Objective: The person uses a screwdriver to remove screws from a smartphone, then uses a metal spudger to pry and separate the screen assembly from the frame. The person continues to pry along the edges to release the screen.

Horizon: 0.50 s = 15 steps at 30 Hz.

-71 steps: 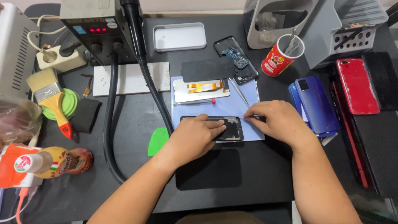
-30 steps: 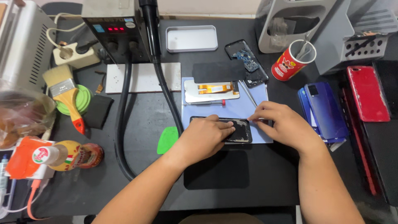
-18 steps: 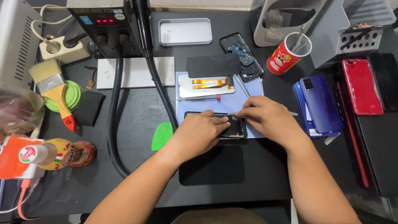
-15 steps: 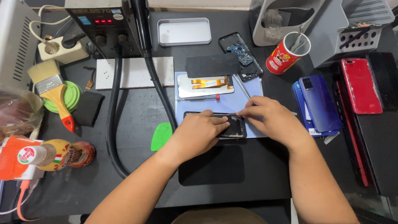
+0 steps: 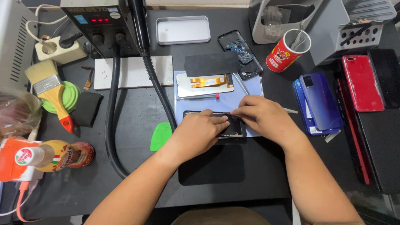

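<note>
Both hands are working on a dark opened phone (image 5: 234,127) lying flat on a pale blue mat (image 5: 250,93) mid-counter. Left hand (image 5: 198,135) is lying over the phone's left part, palm down, fingers loosely curled & pressing on it; most of the phone is hidden under it, only the right end w/ exposed insides is showing. Right hand (image 5: 262,118) is sitting just right of & above that end, fingers pinched together at the phone's top edge. Can't tell if it's gripping a tool; a thin light tip is sticking out to its right, too small to id.

Just behind the hands, on the same mat, a display panel (image 5: 204,84) w/ orange flex is lying face down, a thin red-tipped tool along its lower edge. A green pick (image 5: 160,135) is lying on the counter (image 5: 137,112) just left of the left wrist. A black hose (image 5: 156,85) is running down from the station at the back, passing close to the mat's left side. Blue phones (image 5: 318,102) are lying well right of the right hand, a red phone (image 5: 362,83) farther out. A red cup (image 5: 285,52) is standing behind them.
</note>
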Each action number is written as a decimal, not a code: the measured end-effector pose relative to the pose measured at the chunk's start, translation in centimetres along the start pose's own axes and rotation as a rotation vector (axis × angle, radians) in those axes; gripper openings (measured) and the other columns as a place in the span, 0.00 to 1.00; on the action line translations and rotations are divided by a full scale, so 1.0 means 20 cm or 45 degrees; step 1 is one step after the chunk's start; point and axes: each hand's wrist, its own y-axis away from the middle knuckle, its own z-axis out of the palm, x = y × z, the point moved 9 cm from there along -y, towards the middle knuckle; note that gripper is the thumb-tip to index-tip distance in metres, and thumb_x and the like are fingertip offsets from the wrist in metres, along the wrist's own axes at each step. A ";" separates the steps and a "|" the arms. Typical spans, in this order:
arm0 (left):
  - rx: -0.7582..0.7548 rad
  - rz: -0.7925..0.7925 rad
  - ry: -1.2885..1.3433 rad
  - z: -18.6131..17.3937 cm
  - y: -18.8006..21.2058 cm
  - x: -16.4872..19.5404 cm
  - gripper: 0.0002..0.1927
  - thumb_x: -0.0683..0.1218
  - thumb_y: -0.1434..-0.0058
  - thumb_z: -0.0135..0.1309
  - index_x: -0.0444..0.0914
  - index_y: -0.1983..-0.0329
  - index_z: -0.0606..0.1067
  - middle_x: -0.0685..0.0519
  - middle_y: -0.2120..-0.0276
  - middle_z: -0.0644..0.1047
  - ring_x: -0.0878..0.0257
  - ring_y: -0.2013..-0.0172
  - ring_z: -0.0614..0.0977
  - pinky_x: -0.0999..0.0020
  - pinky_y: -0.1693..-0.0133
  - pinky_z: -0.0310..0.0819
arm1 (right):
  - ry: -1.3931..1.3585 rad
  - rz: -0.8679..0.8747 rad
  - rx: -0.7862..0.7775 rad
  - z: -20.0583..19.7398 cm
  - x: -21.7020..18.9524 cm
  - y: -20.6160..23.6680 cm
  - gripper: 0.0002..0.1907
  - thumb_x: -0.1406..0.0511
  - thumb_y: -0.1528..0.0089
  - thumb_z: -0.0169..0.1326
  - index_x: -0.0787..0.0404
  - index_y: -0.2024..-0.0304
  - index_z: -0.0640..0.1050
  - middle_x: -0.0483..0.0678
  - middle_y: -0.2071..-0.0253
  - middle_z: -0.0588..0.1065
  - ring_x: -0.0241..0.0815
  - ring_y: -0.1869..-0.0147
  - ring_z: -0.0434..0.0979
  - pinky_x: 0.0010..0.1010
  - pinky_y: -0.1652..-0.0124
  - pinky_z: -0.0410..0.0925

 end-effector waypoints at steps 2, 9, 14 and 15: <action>0.008 -0.001 -0.002 0.00 0.00 0.00 0.20 0.42 0.49 0.60 0.38 0.51 0.82 0.56 0.50 0.82 0.58 0.61 0.80 0.61 0.61 0.78 | -0.044 0.023 -0.001 0.00 0.02 0.00 0.12 0.69 0.46 0.62 0.55 0.59 0.84 0.44 0.62 0.77 0.47 0.59 0.79 0.37 0.61 0.72; 0.020 0.004 -0.010 0.01 0.01 0.00 0.19 0.42 0.48 0.59 0.38 0.51 0.82 0.56 0.50 0.82 0.58 0.61 0.80 0.61 0.61 0.77 | -0.077 0.003 -0.025 0.03 0.01 -0.01 0.12 0.69 0.45 0.62 0.56 0.58 0.84 0.46 0.65 0.76 0.48 0.61 0.79 0.37 0.61 0.72; 0.050 0.019 -0.008 0.00 0.02 -0.01 0.18 0.42 0.48 0.59 0.38 0.52 0.82 0.56 0.51 0.83 0.57 0.60 0.81 0.60 0.61 0.78 | -0.073 0.078 -0.055 0.02 0.06 -0.01 0.11 0.69 0.45 0.62 0.55 0.60 0.84 0.46 0.66 0.76 0.48 0.63 0.79 0.37 0.63 0.71; 0.048 0.009 -0.005 0.00 0.02 -0.01 0.18 0.42 0.47 0.58 0.38 0.52 0.83 0.56 0.51 0.83 0.58 0.60 0.81 0.60 0.62 0.78 | -0.079 0.047 -0.044 0.02 0.04 -0.01 0.11 0.69 0.45 0.62 0.55 0.59 0.84 0.46 0.66 0.76 0.48 0.63 0.79 0.37 0.63 0.71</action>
